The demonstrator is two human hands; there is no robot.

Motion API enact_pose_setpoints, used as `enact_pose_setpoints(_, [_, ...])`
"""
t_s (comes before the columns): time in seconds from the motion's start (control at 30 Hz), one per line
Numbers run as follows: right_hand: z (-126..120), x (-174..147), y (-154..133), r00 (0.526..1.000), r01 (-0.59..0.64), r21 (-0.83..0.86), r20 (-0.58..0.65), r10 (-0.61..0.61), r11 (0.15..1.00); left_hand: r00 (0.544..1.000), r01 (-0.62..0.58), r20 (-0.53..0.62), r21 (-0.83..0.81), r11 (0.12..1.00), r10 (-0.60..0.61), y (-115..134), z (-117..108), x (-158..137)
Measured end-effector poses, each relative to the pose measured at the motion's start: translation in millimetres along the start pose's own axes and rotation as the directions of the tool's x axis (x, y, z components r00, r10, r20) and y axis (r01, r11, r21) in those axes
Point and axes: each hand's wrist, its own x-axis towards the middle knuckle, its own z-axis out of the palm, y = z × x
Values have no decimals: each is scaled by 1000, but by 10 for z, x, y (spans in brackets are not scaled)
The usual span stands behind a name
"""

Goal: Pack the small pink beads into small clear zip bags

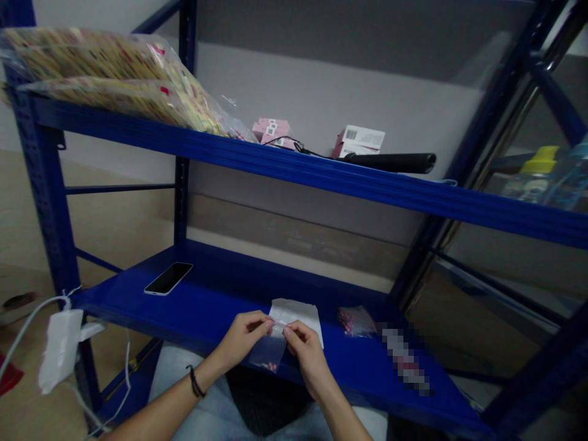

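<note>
Between my two hands hangs a small clear zip bag (267,351) with a few pinkish beads at its bottom. My left hand (248,332) pinches the bag's top edge on one side; a dark band circles that wrist. On the other side, the fingers of my right hand (305,349) are closed on the same edge. Behind the hands, a white sheet of paper (301,310) lies on the blue shelf (220,288). Another clear bag (357,321), holding red and pink beads, rests to the right of the paper.
A phone (168,278) lies at the shelf's left. A blurred-out strip (407,361) is at the right. Above, the upper shelf (294,165) carries bulky plastic bags (105,79), pink boxes (273,130) and a black tube (390,162). A white power strip (60,349) hangs by the left post.
</note>
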Motion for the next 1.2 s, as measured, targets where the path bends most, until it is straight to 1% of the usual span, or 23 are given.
enact_pose_setpoints(0.07, [-14,-74,11,999,15,-49,-30,-16,999,1000,-13,20,73,997,12,10,18,-54])
enact_pose_setpoints(0.13, [-18,-132,9,999,39,-104,-30,-42,994,999,-23,38,115,993,18,12,23,-103])
enact_pose_setpoints(0.27, [22,-203,-6,996,80,-167,56,-71,983,998,-14,58,95,995,9,-25,-5,-152])
enact_pose_setpoints(0.37, [62,-237,-8,990,108,-209,114,-86,972,992,-6,123,79,997,-4,-50,-13,-167])
enact_pose_setpoints(0.47, [76,-254,-2,988,127,-254,113,-101,959,979,-22,206,135,991,-6,-41,21,-193])
enact_pose_setpoints(0.6, [55,-250,-6,983,115,-257,168,-72,960,972,-101,231,229,968,47,-5,79,-236])
enact_pose_setpoints(0.67, [31,-250,-25,979,120,-309,196,-60,944,959,-145,275,249,958,74,3,85,-253])
enact_pose_setpoints(0.77, [-23,-265,-86,969,128,-402,246,-27,907,925,-210,367,264,941,103,5,58,-256])
enact_pose_setpoints(0.83, [-63,-283,-149,958,119,-435,285,11,892,896,-261,426,279,924,124,13,28,-240])
enact_pose_setpoints(0.9, [-99,-301,-224,950,116,-458,309,35,882,876,-287,462,276,917,135,32,0,-218])
enact_pose_setpoints(1.0, [-138,-319,-337,937,136,-491,346,49,861,864,-249,489,205,947,121,66,-31,-186])
enact_pose_setpoints(1.1, [-165,-323,-420,924,154,-507,378,59,848,868,-136,493,114,984,63,72,-49,-162])
enact_pose_setpoints(1.2, [-183,-321,-462,926,156,-515,372,56,843,882,-37,470,53,998,8,27,-50,-138])
